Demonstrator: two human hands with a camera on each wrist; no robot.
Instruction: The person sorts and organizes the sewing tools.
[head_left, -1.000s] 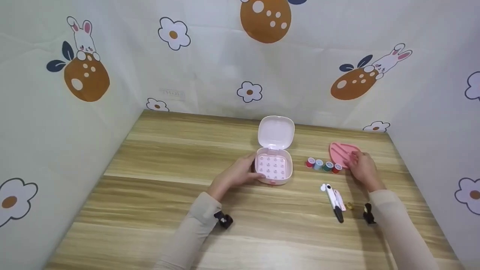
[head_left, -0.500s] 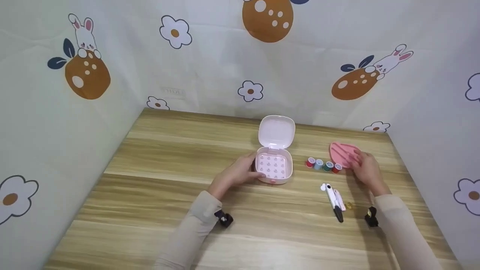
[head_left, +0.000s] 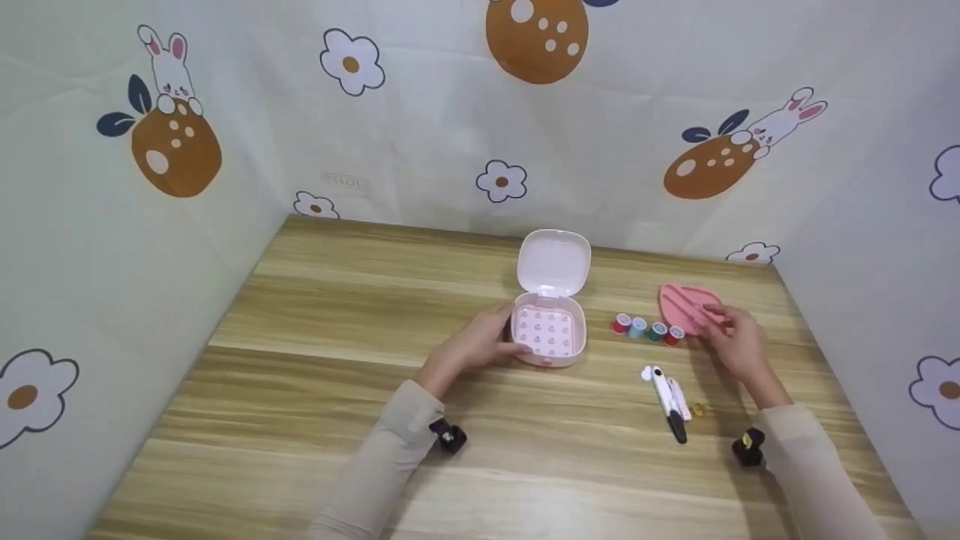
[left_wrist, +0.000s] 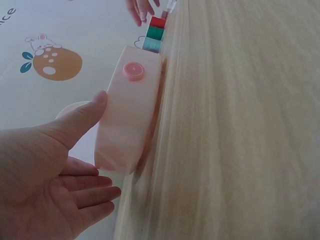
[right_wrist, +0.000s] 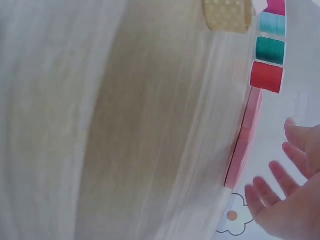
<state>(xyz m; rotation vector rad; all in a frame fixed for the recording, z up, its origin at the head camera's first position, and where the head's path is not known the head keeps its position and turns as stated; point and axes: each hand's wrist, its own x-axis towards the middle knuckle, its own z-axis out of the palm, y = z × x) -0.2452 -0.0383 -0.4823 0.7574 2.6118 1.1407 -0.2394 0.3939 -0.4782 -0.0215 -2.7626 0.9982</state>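
My left hand (head_left: 480, 341) holds the left front corner of a pale pink box (head_left: 548, 362), its thumb at the front rim and fingers along the side. The box's lid (head_left: 553, 262) stands raised behind it, and a sheet with small pink prints covers its floor. In the left wrist view, a round pink clasp (left_wrist: 133, 71) shows on the box's front. My right hand (head_left: 739, 346) hovers with spread fingers over the right edge of a flat pink tray (head_left: 679, 304) with raised bars. The right wrist view shows those fingers apart, gripping nothing.
Several thread spools (head_left: 658, 332) in red, blue and green line up left of the tray. Nearer lie a white tool with a black end (head_left: 667, 401), a pale pink strip (head_left: 681, 397) and a gold thimble (head_left: 699, 410). Patterned cloth (head_left: 420, 135) borders the wooden table (head_left: 337, 300).
My right hand has drawn slightly right and toward me, uncovering more of the pink tray. My left hand stays on the box.
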